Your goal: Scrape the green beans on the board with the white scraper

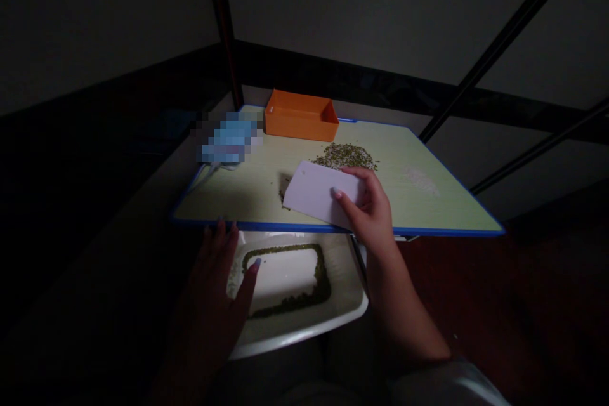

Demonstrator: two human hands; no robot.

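**Obs., head view, low light.**

R hand (373, 216) closed on a white card (316, 193), thumb on the top face, other fingers partly behind the card's right end. Material unconfirmed: stiff paper or thin plastic. Card sits over a pale green board (442, 209) w/ blue edging, its lower corner reaching the near edge. Contact w/ board surface cannot be confirmed. Pile of green mung beans (345, 155) lies just beyond the card, near but apparently not touching. A few loose beans lie by the card's left edge, next to a small dark patch (284, 185), nature unclear.

L hand (209, 304) open, fingers spread, thumb angled in over a white tray (304, 336) below the board. Hand heavily shadowed; fingertips reach close to the board's blue edge. Contact w/ tray or board cannot be determined.

Tray holds a ring of green beans (285, 304) around a bare white centre; thumb partly overlaps the ring.

Other items on board: orange rectangular box (299, 115) at far edge, interior not fully visible; blue object (231, 138) at far left, pixelated, unidentifiable, w/ a pale cord (204, 176) running from it; faint whitish patch (421, 181) at right, possibly fine grains, too faint to confirm. Pale sleeve (447, 387) cut off at bottom of frame. Dark poles (504, 44) stand beyond the board.
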